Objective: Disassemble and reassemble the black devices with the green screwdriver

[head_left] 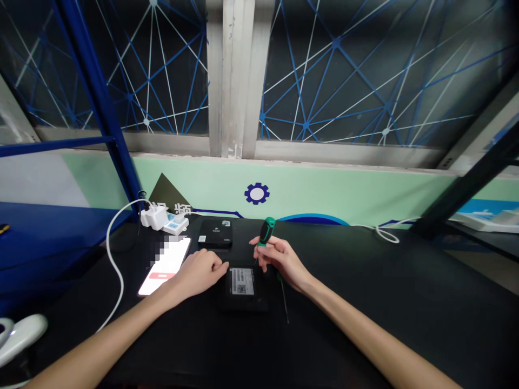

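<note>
A black box-shaped device [243, 302] with a white printed label [242, 281] lies on the dark table in front of me. My left hand [206, 269] rests at its upper left corner, fingers curled and thumb stretched toward the device's edge; whether it pinches anything is hidden. Above the device's upper right corner, my right hand [279, 258] grips a green and black screwdriver [266, 231], handle up and shaft pointing down at that corner. Beneath the right hand lies a second screwdriver [285, 302], its thin shaft toward me and its handle mostly covered.
Left of my left hand lies a phone [169, 265] with a lit screen. Behind it stands a white power strip [175, 222] with a plugged-in adapter [154, 216] and a white cable [117, 265]. Another black box [215, 233] sits toward the wall. A white object [24, 337] is at far left.
</note>
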### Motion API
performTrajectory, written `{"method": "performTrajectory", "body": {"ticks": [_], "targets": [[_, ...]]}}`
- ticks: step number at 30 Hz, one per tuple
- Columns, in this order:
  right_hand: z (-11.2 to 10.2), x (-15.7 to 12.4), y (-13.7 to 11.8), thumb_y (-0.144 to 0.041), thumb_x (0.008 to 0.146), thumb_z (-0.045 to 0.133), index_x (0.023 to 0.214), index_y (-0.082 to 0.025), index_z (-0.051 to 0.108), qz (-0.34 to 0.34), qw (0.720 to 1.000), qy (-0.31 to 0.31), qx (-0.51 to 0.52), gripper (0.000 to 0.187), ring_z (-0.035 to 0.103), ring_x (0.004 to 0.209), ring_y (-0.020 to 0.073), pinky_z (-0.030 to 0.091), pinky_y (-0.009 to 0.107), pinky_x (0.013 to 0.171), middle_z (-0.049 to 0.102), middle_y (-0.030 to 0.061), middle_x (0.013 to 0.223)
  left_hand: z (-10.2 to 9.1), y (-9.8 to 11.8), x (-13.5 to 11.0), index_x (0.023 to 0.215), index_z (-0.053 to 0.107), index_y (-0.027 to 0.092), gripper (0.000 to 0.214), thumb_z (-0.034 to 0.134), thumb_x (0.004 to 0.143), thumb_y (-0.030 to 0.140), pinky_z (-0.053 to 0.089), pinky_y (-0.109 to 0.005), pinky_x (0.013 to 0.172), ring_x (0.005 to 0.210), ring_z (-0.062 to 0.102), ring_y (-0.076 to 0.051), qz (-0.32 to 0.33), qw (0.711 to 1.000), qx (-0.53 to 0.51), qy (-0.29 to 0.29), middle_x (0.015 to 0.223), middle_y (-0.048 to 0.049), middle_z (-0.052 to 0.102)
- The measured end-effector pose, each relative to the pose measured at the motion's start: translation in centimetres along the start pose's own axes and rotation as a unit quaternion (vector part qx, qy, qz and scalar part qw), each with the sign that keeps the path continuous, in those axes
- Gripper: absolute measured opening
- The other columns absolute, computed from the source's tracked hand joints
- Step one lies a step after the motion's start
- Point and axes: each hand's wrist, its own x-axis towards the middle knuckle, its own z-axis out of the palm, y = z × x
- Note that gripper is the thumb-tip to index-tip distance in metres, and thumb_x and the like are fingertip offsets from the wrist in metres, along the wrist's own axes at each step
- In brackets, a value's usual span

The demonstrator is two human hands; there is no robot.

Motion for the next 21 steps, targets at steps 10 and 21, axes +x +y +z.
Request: {"method": "performTrajectory", "body": {"ticks": [10,21], "targets": [[-0.22,0.31,-0.19,-0.044,0.068,0.086,0.082,-0.015,0.068,0.034,0.996,0.035,-0.072,0.037,0.064,0.063,0.0151,0.052,0.028,0.059,0.076,0.0087,0.081,0.09,-0.2,0.03,0.052,0.023,0.019,0.052,0.048,0.092,0.041,0.016,-0.03,0.053,0.044,0.028,-0.011,0.012,1.0,-0.003,0.009,0.046,0.0038,0.032],[-0.58,0.25,-0.23,-0.045,0.067,0.087,0.078,-0.017,0.081,0.034,0.994,0.016,-0.099,0.031,0.061,0.06,0.0134,0.051,0.028,0.06,0.071,0.0035,0.069,-0.13,-0.05,-0.01,0.054,0.024,0.018,0.05,0.047,0.092,0.04,0.017,-0.029,0.053,0.045,0.032,-0.011,0.012,1.0,0.015,0.008,0.047,0.0035,0.033]]}}
